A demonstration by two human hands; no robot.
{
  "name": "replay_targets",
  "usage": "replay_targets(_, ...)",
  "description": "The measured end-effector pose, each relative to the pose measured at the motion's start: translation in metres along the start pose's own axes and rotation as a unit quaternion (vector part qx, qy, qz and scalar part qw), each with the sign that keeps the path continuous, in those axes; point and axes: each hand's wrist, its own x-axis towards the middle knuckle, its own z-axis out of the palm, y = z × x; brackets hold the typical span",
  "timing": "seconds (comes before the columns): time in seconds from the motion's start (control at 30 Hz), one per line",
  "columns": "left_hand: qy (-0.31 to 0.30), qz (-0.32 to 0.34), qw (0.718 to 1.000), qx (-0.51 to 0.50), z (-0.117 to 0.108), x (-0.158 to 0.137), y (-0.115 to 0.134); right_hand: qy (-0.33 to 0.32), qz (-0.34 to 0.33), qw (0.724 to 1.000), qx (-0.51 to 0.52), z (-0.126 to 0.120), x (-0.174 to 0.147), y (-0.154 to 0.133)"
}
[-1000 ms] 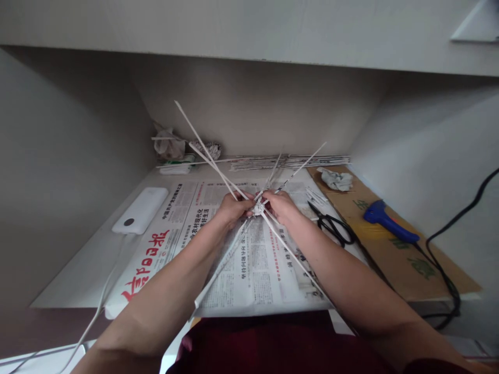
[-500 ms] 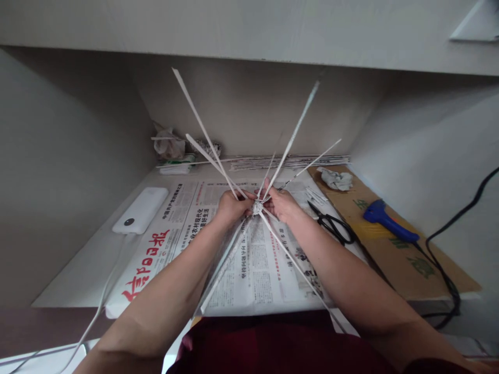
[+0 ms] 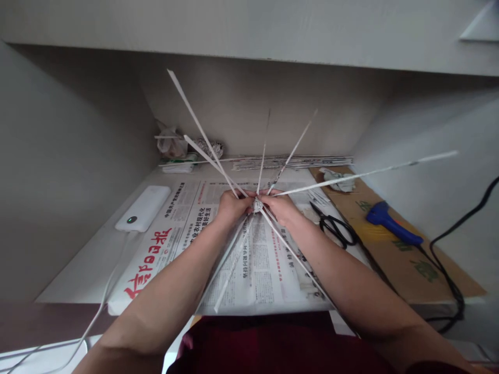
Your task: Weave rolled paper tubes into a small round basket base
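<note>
Left hand (image 3: pixel 233 205) and right hand (image 3: pixel 282 206) pinch the small paper hub (image 3: pixel 258 205) between them. The centre appears formed; paper strips (image 3: pixel 197 122) radiating beyond the hands stand long, apparently unworked.

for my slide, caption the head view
Left hand and right hand hold radiating paper sticks at their shared centre over newspaper.

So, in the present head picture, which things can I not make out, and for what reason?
All in the head view:
Small white paper hub: its sides are partly hidden by the left hand and right hand.
Printed white newspaper: the fine print is too small to read.
Crumpled translucent plastic bag: its contents are too blurred to tell.
Long black cable: one end is cut off by the right edge.
</note>
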Motion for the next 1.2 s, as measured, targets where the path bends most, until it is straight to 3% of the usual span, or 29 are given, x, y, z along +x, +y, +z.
replay_targets(0.07,-0.014,0.007,1.0,-0.018,0.001,0.0,0.001,-0.003,0.003,1.0,-0.012,0.0,-0.001,-0.003)
replay_targets(0.27,-0.032,-0.088,0.993,-0.068,0.002,0.001,0.007,-0.028,-0.005,0.999,-0.027,-0.001,-0.004,-0.012)
replay_targets(0.53,-0.041,-0.081,0.994,-0.067,0.0,0.0,0.004,-0.052,-0.05,0.992,-0.104,-0.007,0.002,-0.004)
replay_targets(0.73,-0.027,-0.09,0.993,-0.076,0.001,-0.001,0.006,0.017,-0.038,0.991,-0.125,-0.01,0.002,-0.007)
replay_targets(0.87,-0.023,-0.085,0.993,-0.076,0.001,-0.001,0.008,0.022,-0.024,0.991,-0.131,-0.009,0.001,-0.008)
replay_targets(1.1,-0.034,-0.084,0.992,-0.091,0.003,-0.001,0.008,-0.008,0.003,1.0,-0.02,-0.003,-0.004,-0.006)
replay_targets(1.2,-0.047,-0.083,0.991,-0.098,0.003,-0.001,0.008,0.015,-0.018,1.0,0.004,-0.002,-0.003,-0.004)
